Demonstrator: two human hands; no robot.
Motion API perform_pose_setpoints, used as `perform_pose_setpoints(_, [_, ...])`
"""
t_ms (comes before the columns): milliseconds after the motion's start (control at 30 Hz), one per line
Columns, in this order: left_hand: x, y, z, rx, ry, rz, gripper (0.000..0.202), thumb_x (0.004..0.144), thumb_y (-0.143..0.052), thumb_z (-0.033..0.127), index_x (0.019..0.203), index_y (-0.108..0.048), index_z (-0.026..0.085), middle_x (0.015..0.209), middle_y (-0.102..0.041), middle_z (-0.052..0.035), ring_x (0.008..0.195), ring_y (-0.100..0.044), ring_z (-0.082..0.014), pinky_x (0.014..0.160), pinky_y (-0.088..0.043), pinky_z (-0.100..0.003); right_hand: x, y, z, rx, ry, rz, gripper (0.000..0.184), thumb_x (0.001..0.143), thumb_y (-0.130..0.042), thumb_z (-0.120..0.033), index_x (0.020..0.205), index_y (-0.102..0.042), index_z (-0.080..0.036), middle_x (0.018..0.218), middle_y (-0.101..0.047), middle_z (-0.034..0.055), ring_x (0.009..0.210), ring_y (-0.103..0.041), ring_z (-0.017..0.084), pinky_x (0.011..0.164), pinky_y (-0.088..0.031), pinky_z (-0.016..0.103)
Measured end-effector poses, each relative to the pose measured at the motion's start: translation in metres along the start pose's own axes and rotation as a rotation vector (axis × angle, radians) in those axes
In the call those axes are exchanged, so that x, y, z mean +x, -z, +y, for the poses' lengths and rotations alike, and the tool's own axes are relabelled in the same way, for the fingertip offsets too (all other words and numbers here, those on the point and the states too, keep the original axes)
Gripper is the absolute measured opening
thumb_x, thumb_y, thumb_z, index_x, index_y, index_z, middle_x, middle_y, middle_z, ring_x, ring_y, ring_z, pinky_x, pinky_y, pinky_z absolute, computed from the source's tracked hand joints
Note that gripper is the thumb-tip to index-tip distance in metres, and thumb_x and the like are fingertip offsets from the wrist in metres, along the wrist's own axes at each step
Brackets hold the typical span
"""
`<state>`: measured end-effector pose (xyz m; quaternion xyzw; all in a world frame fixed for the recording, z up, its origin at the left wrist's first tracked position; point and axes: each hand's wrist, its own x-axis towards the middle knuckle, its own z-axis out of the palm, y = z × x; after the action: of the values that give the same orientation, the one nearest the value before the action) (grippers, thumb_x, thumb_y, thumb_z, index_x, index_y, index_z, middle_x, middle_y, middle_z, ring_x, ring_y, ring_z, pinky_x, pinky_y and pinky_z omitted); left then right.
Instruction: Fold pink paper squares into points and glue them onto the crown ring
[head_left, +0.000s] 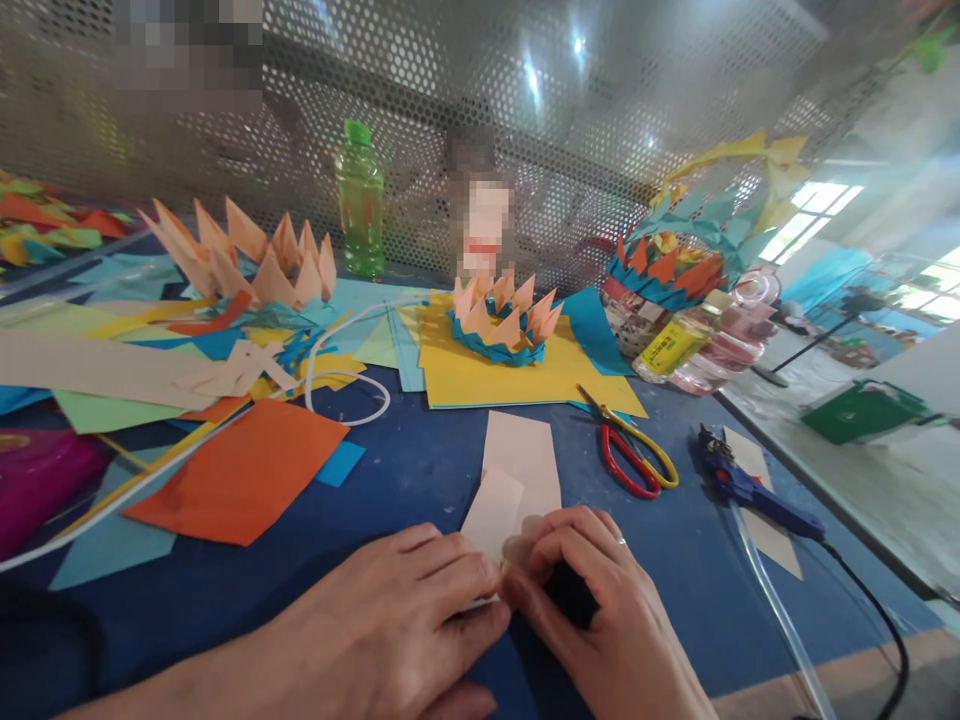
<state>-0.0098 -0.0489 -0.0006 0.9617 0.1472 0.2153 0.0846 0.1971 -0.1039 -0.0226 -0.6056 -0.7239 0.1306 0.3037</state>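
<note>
Both of my hands meet at a small pale pink piece of paper [495,510] at the front of the blue table. My left hand [427,600] has its fingers closed on the paper's near edge. Thumb and forefinger of my right hand [592,590] pinch the same edge from the right, and a ring shows on one finger. Part of the paper is hidden under my fingers. Beneath and beyond it lies a longer pale pink paper strip [529,450]. Scissors [630,450] with red and yellow handles rest to the right, apart from my hands.
A blue glue gun [757,490] with a black cord lies at right. Folded-paper crowns [502,325] stand behind, one on yellow sheets [480,385]. An orange sheet [247,470], a white cable [311,385], a green bottle [361,200] and a decorated basket [637,300] surround the work area.
</note>
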Motion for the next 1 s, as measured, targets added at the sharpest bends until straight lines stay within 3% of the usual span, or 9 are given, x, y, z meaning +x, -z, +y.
perform_pose_setpoints(233, [0.001,-0.003,-0.002,-0.011,0.017,0.086,0.024,0.095,-0.045,0.031,0.104,-0.064,0.019,0.093,-0.068,-0.0033,0.085,-0.062,-0.0191,0.076,-0.048,-0.029,-0.001,0.003,-0.001,0.013,0.013,0.008,0.018,0.081,-0.057,-0.007,0.087,-0.052,-0.023,0.086,-0.061,-0.0003,0.081,-0.058,0.017,0.076,-0.047,0.031])
perform_pose_setpoints(433, [0.001,-0.019,-0.010,-0.034,-0.056,0.174,0.025,0.093,-0.046,0.040,0.092,-0.064,0.022,0.083,-0.066,-0.0005,0.071,-0.059,-0.0156,0.062,-0.046,-0.026,-0.004,0.004,0.003,0.073,0.010,-0.024,0.020,0.087,-0.047,-0.005,0.094,-0.052,-0.023,0.095,-0.060,0.0025,0.089,-0.055,0.017,0.078,-0.047,0.030])
perform_pose_setpoints(633, [-0.002,-0.001,0.000,-0.048,0.039,0.107,0.024,0.097,-0.043,0.031,0.094,-0.064,0.021,0.093,-0.068,-0.0028,0.084,-0.063,-0.0168,0.077,-0.050,-0.027,-0.004,0.004,0.004,0.092,0.030,-0.049,0.023,0.089,-0.041,-0.004,0.097,-0.051,-0.022,0.098,-0.059,0.0056,0.093,-0.055,0.019,0.081,-0.047,0.033])
perform_pose_setpoints(800, [-0.007,0.001,-0.006,-0.130,0.060,0.178,0.015,0.092,-0.048,0.018,0.096,-0.062,0.021,0.101,-0.068,-0.0021,0.093,-0.063,-0.0151,0.092,-0.048,-0.025,-0.004,0.004,0.001,0.078,0.044,-0.019,0.022,0.089,-0.041,-0.005,0.096,-0.052,-0.022,0.096,-0.060,0.0056,0.091,-0.056,0.019,0.080,-0.048,0.032])
perform_pose_setpoints(867, [-0.008,0.000,-0.010,-0.134,0.104,0.157,0.027,0.087,-0.045,0.006,0.105,-0.059,0.021,0.112,-0.065,-0.0037,0.107,-0.058,-0.0167,0.099,-0.044,-0.028,-0.004,0.004,0.001,0.077,0.050,-0.003,0.022,0.088,-0.041,-0.004,0.095,-0.053,-0.022,0.095,-0.060,0.0057,0.090,-0.057,0.019,0.078,-0.048,0.031])
perform_pose_setpoints(1000, [-0.006,-0.001,-0.019,-0.130,0.094,0.006,0.056,0.074,-0.040,-0.005,0.122,-0.050,0.022,0.131,-0.053,-0.0057,0.123,-0.046,-0.0197,0.103,-0.040,-0.036,-0.005,0.003,0.000,0.077,0.047,-0.001,0.024,0.087,-0.040,-0.003,0.093,-0.054,-0.022,0.095,-0.061,0.0056,0.089,-0.057,0.019,0.078,-0.048,0.031])
